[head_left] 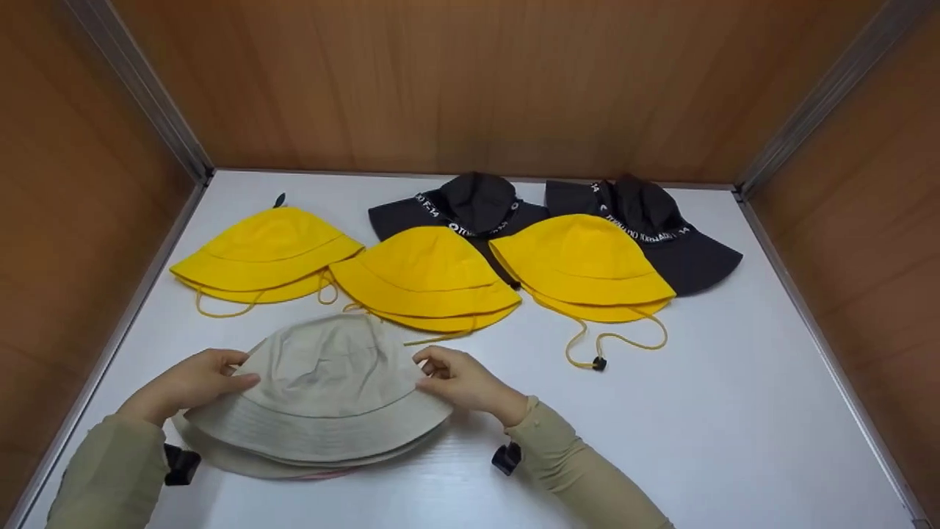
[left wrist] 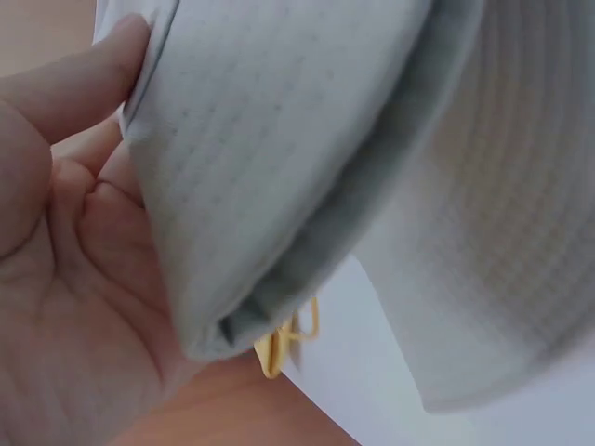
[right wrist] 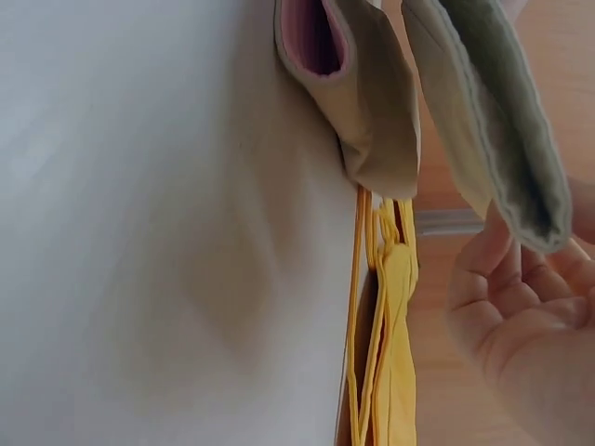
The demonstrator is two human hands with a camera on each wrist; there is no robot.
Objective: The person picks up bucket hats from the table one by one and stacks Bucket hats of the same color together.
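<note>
A pale grey-beige fabric bucket hat [head_left: 323, 411], creased at the crown and row-stitched around the brim, is at the bench's [head_left: 734, 426] 8 o'clock. The left hand [head_left: 192, 382] pinches it at its 9 o'clock, the right hand [head_left: 470, 378] at its 3 o'clock, thumbs uppermost. Beneath, a second beige bucket hat [head_left: 235, 461] protrudes at 7 o'clock; the right wrist view shows its pink lining [right wrist: 296, 37].

Clock centred on the held hat: a smooth yellow domed hat [head_left: 268, 242] at 12; a yellow middle hat [head_left: 426, 268] between 1 and 2; a yellow right-hand hat [head_left: 584, 257] at 2, its thin cord ending in a black toggle [head_left: 599, 364]. Behind the latter two, a black lettered hat [head_left: 477, 202] and a crumpled black hat [head_left: 705, 261] with a lettered band.
</note>
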